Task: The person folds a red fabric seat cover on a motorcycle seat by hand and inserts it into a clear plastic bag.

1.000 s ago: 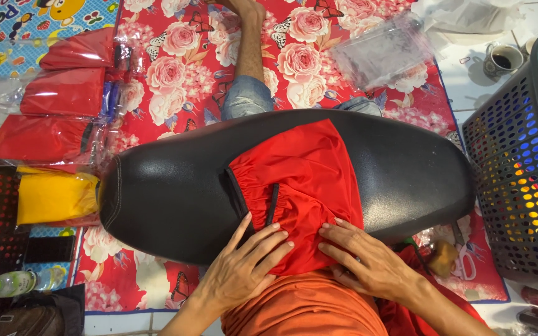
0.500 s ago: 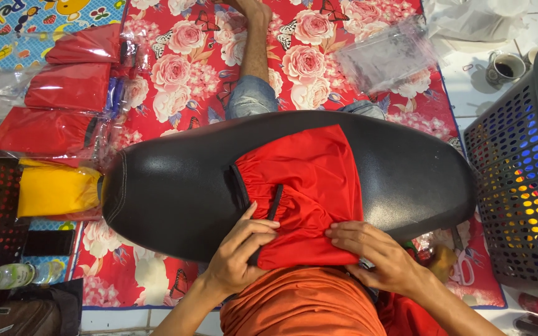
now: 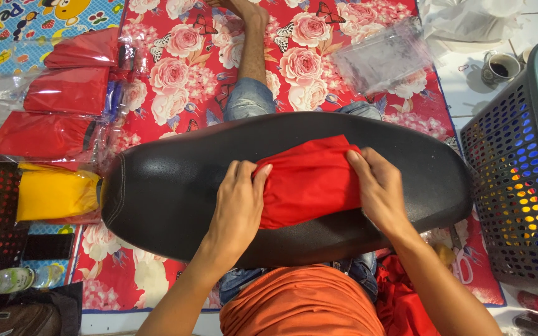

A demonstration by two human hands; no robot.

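Since half a second ago, both hands have moved up from the near edge of the black seat cushion (image 3: 175,193) onto the red cloth (image 3: 309,180), which was spread long across the cushion and is now gathered into a shorter folded bundle at the cushion's middle. Left hand (image 3: 239,202) lies on the bundle's left end, fingers curled over the folded edge, thumb side pressed against the fabric. Right hand (image 3: 378,190) lies flat along the bundle's right end, fingers extended and close together, fingertips at the upper right corner of the cloth. Both hands press and grip the fabric rather than closing into fists.

Left of the cushion sit a yellow bagged garment (image 3: 54,193), just beside its end, and three red bagged garments (image 3: 63,90) stacked farther up. Beyond the cushion a red floral mat (image 3: 306,62) covers the floor, with the person's bare leg (image 3: 253,56) stretched over it and an empty clear plastic bag (image 3: 384,59) lying on it. Right of the cushion stands a grey perforated basket (image 3: 518,180). Past the basket, on the white floor, is a small cup (image 3: 498,67). Near the cushion's lower left lies a plastic bottle with a green cap (image 3: 10,280).
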